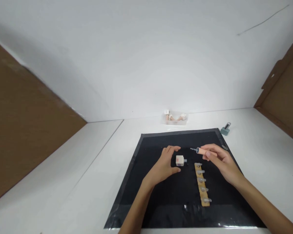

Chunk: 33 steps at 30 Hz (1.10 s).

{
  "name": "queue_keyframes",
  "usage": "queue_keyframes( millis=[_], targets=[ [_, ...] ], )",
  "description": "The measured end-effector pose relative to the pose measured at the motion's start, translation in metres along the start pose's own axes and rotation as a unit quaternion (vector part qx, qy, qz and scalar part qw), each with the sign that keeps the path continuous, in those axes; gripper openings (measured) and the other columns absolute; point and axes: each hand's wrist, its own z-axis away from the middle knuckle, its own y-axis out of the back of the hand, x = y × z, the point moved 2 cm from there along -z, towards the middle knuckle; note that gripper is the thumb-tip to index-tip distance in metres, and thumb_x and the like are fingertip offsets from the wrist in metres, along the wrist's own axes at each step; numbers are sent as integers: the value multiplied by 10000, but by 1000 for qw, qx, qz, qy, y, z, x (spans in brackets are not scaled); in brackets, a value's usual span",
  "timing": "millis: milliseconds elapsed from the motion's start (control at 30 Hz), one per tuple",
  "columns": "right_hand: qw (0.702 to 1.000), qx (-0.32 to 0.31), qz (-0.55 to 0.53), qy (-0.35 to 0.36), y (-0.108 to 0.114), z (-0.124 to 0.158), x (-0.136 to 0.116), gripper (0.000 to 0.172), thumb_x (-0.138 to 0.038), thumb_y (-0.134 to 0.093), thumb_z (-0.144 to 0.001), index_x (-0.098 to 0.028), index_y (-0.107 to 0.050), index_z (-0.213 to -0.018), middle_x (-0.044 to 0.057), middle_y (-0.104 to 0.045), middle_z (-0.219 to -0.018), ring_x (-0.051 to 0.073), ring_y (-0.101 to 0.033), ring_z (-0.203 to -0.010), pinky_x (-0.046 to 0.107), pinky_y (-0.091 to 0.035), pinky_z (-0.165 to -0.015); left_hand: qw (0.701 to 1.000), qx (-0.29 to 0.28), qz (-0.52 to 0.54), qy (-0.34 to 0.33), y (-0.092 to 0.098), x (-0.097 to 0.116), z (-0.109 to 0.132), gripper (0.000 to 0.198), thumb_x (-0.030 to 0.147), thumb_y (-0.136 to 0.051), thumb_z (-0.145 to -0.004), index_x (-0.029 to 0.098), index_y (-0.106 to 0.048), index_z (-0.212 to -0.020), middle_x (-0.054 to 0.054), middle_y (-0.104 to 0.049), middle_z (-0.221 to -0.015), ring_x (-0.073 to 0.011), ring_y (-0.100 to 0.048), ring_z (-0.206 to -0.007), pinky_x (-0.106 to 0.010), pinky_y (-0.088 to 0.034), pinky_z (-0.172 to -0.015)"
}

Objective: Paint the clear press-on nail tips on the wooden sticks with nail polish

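Note:
In my right hand [218, 159] is a nail polish brush [202, 150], its peach cap pinched between thumb and fingers. The dark bristle end points left over the black mat. My left hand [166, 162] is spread in a C shape, thumb and fingers apart, around the left side of a small white nail polish bottle [179, 160] without touching it. The bottle appears to lie with its uncapped grey neck toward the right. Below the brush, a yellow strip [200, 185] holds several clear false nail tips [201, 180] in a row, their ends pointing right.
A black mat [158, 208] with a clear film edge lies on the white table. Behind it stands a clear plastic box [175, 121] with several white-and-peach items. A green nail polish bottle [225, 129] stands at the mat's back right corner. Brown boards [26, 123] flank both sides.

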Motion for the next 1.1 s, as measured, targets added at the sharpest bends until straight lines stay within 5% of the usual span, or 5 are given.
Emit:
queue_keyframes(
  millis=[233, 500, 800, 967, 1100],
  targets=[
    [999, 30, -22, 13, 2, -1, 1, 294, -483, -641, -771, -217, -700, -883, 24, -672, -735, 180, -631, -689, 324, -536, -695, 987, -145, 75, 4, -29, 25, 5, 913, 74, -646, -608, 250, -259, -1416, -129, -529, -1275, -216, -552, -908, -406, -435, -847],
    [998, 30, -43, 21, 2, 0, -2, 231, -442, -652, -781, -244, -708, -884, 2, -666, -747, 150, -614, -686, 276, -521, -703, 976, -199, 83, -22, -53, 13, -5, 1049, 70, -676, -580, 233, -129, -1460, -165, -470, -1374, -294, -492, -1170, -437, -375, -957],
    [999, 36, -5, 26, 7, -2, 0, 283, -465, -619, -797, -217, -699, -906, 33, -682, -772, 181, -623, -690, 318, -526, -694, 983, -181, 31, -31, -51, 17, -2, 842, 95, -707, -604, 241, -363, -1358, -56, -585, -1118, -221, -549, -967, -361, -412, -879],
    [999, 38, -1, 26, 8, -2, -1, 281, -469, -620, -791, -222, -701, -897, 31, -676, -766, 175, -614, -667, 318, -531, -678, 978, -202, -16, -49, -50, 15, -4, 487, 144, -773, -571, 197, -609, -1027, -20, -537, -943, -176, -516, -824, -277, -423, -713],
    [999, 49, 0, 20, 9, -2, -1, 289, -468, -626, -781, -212, -704, -890, 25, -659, -699, 176, -603, -644, 316, -521, -655, 980, -191, 1, -56, -50, 14, -4, 332, 187, -808, -530, 176, -611, -797, 20, -477, -810, -131, -466, -717, -237, -385, -625]
  ],
)
